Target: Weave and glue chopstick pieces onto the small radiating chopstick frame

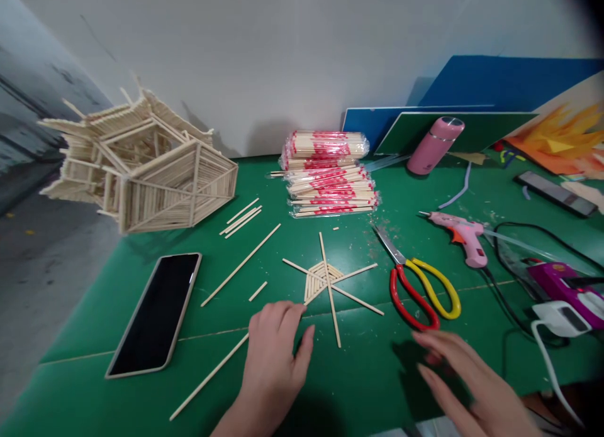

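Note:
My left hand lies palm down on the green table, fingers spread a little, their tips touching the near end of a stick in a small star-shaped piece of crossed wooden sticks. My right hand hovers flat over the table, fingers stretched out and slightly blurred, holding nothing, just below the red and yellow scissors. A long loose stick runs out from under my left hand toward the near left.
A large wooden stick model sits at the far left. A phone lies face up. Wrapped chopstick packs are stacked at the back, with loose sticks nearby. To the right lie a pink glue gun, pink bottle, cables and coloured boards.

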{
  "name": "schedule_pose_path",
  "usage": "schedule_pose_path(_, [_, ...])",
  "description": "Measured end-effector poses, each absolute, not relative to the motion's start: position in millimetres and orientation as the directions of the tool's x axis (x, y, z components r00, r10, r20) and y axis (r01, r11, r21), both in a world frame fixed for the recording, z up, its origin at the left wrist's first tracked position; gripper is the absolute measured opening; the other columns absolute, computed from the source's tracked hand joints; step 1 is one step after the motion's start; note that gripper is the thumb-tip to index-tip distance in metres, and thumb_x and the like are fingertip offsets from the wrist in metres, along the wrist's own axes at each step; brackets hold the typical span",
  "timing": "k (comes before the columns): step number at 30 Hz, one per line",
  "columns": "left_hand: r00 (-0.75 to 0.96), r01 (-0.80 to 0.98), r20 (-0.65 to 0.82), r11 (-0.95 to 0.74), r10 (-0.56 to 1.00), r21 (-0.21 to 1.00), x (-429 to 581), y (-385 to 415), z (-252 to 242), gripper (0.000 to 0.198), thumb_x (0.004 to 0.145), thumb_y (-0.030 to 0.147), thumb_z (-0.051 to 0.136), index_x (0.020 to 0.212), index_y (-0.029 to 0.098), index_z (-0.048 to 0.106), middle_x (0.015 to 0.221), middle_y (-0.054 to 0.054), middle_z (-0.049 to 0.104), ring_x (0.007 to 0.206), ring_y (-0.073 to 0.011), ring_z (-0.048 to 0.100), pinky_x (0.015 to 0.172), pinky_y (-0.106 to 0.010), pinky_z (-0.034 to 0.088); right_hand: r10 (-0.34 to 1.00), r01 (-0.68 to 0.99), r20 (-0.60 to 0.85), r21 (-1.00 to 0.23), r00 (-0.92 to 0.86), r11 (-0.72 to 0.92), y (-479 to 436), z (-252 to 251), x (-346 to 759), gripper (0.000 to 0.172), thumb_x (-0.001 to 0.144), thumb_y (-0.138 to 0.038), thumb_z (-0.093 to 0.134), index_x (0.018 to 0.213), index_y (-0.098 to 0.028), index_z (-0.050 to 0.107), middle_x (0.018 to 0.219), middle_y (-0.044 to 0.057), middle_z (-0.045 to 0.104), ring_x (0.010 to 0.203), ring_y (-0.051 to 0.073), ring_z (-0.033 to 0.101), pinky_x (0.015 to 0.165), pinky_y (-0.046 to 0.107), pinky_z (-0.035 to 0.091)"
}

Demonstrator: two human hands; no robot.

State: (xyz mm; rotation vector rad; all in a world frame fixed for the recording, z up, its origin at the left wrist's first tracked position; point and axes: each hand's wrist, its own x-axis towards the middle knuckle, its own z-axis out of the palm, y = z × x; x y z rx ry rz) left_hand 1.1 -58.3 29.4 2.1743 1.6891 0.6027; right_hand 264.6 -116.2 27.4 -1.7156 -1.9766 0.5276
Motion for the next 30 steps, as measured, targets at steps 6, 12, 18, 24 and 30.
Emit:
schedule_pose_path(6, [0.222,0.973,-0.011,-0.221,0.975,0.062,5,-41,32,0.020,0.082,0.027,0.040,0.074,0.019,0.056,0.075,-0.005,0.057,0.076,-0.0244,0.050,0.067,-0.038,0.032,0.946,0.839,0.183,-0.439,-0.267,0.321,-37,28,180,0.017,0.081,-0.019,0.044,0.089,-0.020,0.059,0.080,0.004,0.059,0.076,0.017,0.053,0.069,0.030,0.043])
schedule_pose_path(12, [0.269,0.961,0.035,-0.271,0.962,0.048,0,-33,25,0.025,0.084,0.023,0.037,0.069,0.019,0.057,0.070,-0.004,0.058,0.070,-0.0206,0.050,0.066,-0.035,0.030,0.948,0.865,0.140,-0.390,-0.285,0.317,-20,16,172,0.015,0.080,-0.020,0.047,0.079,-0.019,0.061,0.072,0.004,0.056,0.071,0.018,0.049,0.065,0.029,0.038])
schedule_pose_path(18, [0.291,0.955,0.057,-0.294,0.955,0.036,-2,-27,24,0.024,0.083,0.023,0.039,0.069,0.018,0.058,0.069,-0.004,0.058,0.069,-0.0203,0.050,0.067,-0.034,0.030,0.938,0.860,0.104,-0.377,-0.330,0.344,-18,21,171,0.017,0.081,-0.019,0.045,0.085,-0.020,0.061,0.074,0.003,0.054,0.073,0.016,0.049,0.065,0.027,0.037])
schedule_pose_path(24, [0.275,0.961,0.055,-0.276,0.960,0.026,-6,-23,24,0.024,0.084,0.022,0.037,0.072,0.018,0.058,0.072,-0.005,0.058,0.073,-0.0216,0.051,0.068,-0.035,0.031,0.925,0.877,0.042,-0.303,-0.379,0.373,-11,25,167,0.017,0.082,-0.017,0.044,0.074,-0.019,0.059,0.073,0.004,0.055,0.072,0.016,0.048,0.062,0.026,0.035])
schedule_pose_path(30, [0.265,0.962,0.020,-0.266,0.964,0.066,-7,-21,25,0.025,0.085,0.022,0.036,0.074,0.018,0.058,0.074,-0.005,0.059,0.075,-0.0218,0.052,0.069,-0.036,0.032,0.888,0.865,-0.021,-0.238,-0.458,0.441,-24,33,174,0.016,0.080,-0.013,0.045,0.070,-0.019,0.056,0.072,0.003,0.055,0.070,0.018,0.048,0.059,0.029,0.035])
